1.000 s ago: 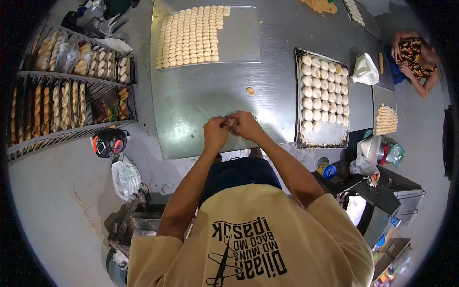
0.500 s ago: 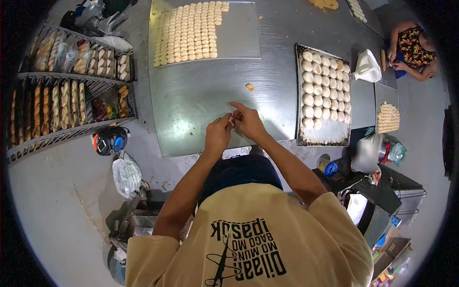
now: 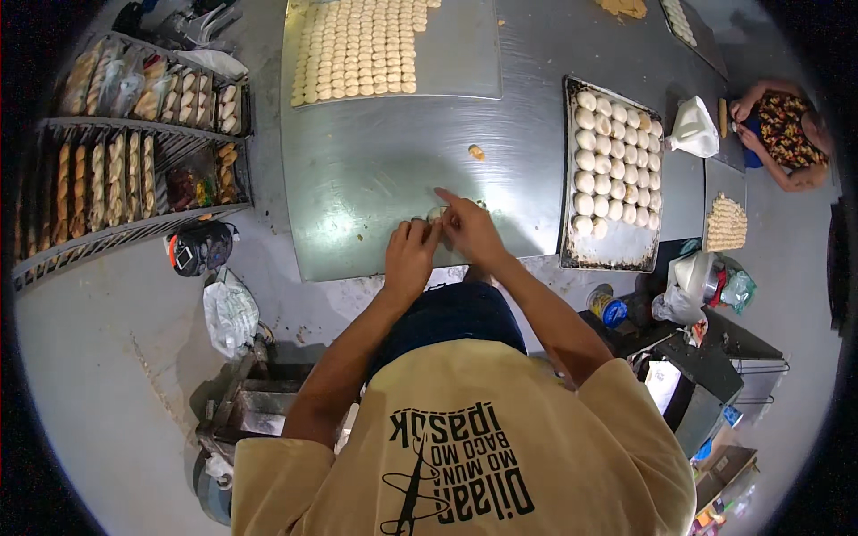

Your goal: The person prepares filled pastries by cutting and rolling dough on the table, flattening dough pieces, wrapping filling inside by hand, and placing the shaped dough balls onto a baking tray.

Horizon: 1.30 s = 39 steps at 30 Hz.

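A: What has changed?
B: Both hands sit slightly lower at frame centre; the left hand (image 3: 409, 257) and right hand (image 3: 471, 230) pinch a dough piece (image 3: 436, 214) on the steel table (image 3: 375, 179).
A: Containers?
B: The tray (image 3: 613, 257), at right, holds dough balls (image 3: 608, 165).

Both hands meet over the steel worktop (image 3: 375, 179), the left hand (image 3: 409, 259) and right hand (image 3: 472, 230) pinching a small pale dough piece (image 3: 436, 214) between them. To the right lies a dark baking tray (image 3: 572, 255) filled with rows of dough balls (image 3: 612, 152). A rack (image 3: 134, 223) of packed breads stands to the left.
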Motion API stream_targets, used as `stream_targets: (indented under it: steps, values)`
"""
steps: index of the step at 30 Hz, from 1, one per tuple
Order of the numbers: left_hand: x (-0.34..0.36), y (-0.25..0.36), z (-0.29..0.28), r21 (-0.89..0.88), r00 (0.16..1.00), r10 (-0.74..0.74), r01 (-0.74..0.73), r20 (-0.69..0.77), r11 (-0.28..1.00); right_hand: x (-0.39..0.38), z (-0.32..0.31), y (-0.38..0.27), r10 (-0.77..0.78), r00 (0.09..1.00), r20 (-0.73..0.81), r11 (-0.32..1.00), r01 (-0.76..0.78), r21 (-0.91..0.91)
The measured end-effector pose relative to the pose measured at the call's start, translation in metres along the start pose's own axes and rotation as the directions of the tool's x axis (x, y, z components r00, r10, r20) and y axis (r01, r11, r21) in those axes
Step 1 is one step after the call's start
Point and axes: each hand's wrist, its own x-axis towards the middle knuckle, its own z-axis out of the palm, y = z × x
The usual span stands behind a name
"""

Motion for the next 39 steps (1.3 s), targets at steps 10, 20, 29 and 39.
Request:
stream_targets:
  steps: [10,20,29,39]
  values:
    - [-0.019,-0.022,-0.038,-0.144,0.983,-0.057,0.032,-0.174,0.989,0.064,0.043,-0.023,-0.413,0.892,-0.183,0.654,0.151,-0.741]
    - [-0.052,-0.038,-0.055,-0.410,0.978,-0.184,0.130,-0.095,0.903,-0.003,0.007,0.014,-0.198,0.973,0.118,0.728,0.227,-0.647]
    - [-0.003,0.026,-0.023,-0.479,1.000,-0.019,0.021,0.009,0.878,-0.138,-0.073,-0.011,0.068,0.888,-0.454,0.978,-0.150,-0.146]
    - [0.104,0.238,0.065,-0.489,0.946,0.309,-0.227,0.093,0.843,-0.208,-0.241,0.129,-0.059,0.597,-0.800,0.883,-0.343,-0.321]
